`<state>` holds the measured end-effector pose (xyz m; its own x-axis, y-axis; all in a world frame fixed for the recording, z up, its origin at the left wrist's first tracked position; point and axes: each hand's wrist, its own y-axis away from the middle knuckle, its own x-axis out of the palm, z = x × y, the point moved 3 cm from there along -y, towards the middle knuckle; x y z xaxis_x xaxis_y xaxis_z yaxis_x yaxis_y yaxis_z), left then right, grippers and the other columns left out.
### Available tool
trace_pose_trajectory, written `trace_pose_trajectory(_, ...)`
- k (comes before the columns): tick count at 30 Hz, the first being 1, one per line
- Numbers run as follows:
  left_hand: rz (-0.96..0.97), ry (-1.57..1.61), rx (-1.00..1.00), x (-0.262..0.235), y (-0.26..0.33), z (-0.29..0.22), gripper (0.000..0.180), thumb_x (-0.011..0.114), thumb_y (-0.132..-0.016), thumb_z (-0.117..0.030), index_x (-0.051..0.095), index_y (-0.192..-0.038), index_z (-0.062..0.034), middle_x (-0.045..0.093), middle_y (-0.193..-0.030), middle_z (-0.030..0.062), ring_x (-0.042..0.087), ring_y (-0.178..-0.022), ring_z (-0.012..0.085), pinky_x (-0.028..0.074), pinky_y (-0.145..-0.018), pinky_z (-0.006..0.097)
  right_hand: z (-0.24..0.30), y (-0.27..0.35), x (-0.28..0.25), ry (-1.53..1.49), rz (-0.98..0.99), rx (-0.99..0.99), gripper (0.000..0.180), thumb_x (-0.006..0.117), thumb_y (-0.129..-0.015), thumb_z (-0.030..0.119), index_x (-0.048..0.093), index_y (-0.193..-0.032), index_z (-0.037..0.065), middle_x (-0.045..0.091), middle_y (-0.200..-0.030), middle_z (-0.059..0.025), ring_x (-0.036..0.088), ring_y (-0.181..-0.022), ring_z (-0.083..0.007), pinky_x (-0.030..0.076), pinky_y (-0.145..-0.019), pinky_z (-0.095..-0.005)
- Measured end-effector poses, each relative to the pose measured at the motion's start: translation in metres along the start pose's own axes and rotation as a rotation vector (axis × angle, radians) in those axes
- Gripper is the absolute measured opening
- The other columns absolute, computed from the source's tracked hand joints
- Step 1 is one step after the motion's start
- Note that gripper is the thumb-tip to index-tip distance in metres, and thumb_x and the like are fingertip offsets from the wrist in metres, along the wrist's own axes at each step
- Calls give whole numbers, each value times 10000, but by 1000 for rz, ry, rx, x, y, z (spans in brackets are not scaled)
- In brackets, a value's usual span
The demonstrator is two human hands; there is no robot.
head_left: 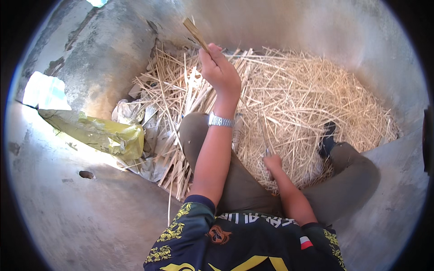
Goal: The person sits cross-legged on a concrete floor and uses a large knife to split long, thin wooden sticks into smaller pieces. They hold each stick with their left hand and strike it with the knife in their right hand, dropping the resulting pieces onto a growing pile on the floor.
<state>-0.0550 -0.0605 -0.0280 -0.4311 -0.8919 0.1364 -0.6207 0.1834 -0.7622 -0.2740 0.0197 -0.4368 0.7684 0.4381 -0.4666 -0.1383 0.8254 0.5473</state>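
Gripping a flat bamboo strip (195, 32) in raised left hand (220, 71); right hand (272, 162) closed around thin knife blade (266, 147) (over pile of slivers (307, 104)).

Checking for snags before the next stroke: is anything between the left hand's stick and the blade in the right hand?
Nothing solid. The left hand holds the bamboo stick raised; the right hand grips a thin blade low over the pile of shavings. Only open air and the left forearm lie between.

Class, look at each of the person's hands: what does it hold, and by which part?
The left hand grips a bamboo stick by its lower end. The right hand holds a thin blade-like tool, apparently by its handle.
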Motion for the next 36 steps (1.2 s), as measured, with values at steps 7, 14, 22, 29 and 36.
trace_pose_trajectory(7, 137, 307, -39, -44, -34, -67, 316, 429, -1112, -324, 534, -948, -75, 391, -661, -50, 362, -530, 34, 290, -465, 220, 28, 33, -13, 172, 120, 84, 340, 666, -847, 232, 712, -1017, -58, 726, -901, -255, 720, -897, -393, 563, -792, -458)
trace_pose_trajectory(14, 345, 711, 6, -89, -52, -160, 368, 427, -1108, -357, 571, -1002, -35, 369, -643, -48, 313, -502, 29, 252, -445, 214, 98, 58, -59, 180, -201, -324, 647, 814, -782, 320, 603, -1313, 16, 555, -1379, -255, 572, -1266, -401, 491, -1008, -461)
trace_pose_trajectory(22, 469, 971, -26, -91, -79, -222, 400, 421, -1101, -412, 587, -1062, -51, 323, -638, -49, 238, -462, 34, 192, -394, 225, 171, 118, -86, 31, -185, -967, 566, 748, -906, 336, 590, -1374, 60, 551, -1338, -216, 566, -1243, -364, 457, -1043, -423)
trace_pose_trajectory(29, 457, 595, 118, -57, -103, -239, 391, 495, -1080, -377, 574, -1146, 0, 596, -816, 50, 576, -690, 120, 479, -587, 271, 178, 134, -85, -185, -49, -814, 428, 526, -1065, 364, 673, -1126, -34, 685, -708, -120, 709, -695, -274, 563, -682, -370)
trace_pose_trajectory(36, 442, -106, 240, -50, -22, -119, 462, 651, -986, -252, 499, -1330, 18, 603, -1151, 205, 637, -983, 289, 529, -834, 400, 204, 158, -130, -676, 145, -662, 431, 512, -1074, 356, 604, -856, -3, 701, -755, -157, 699, -630, -186, 539, -587, -265)
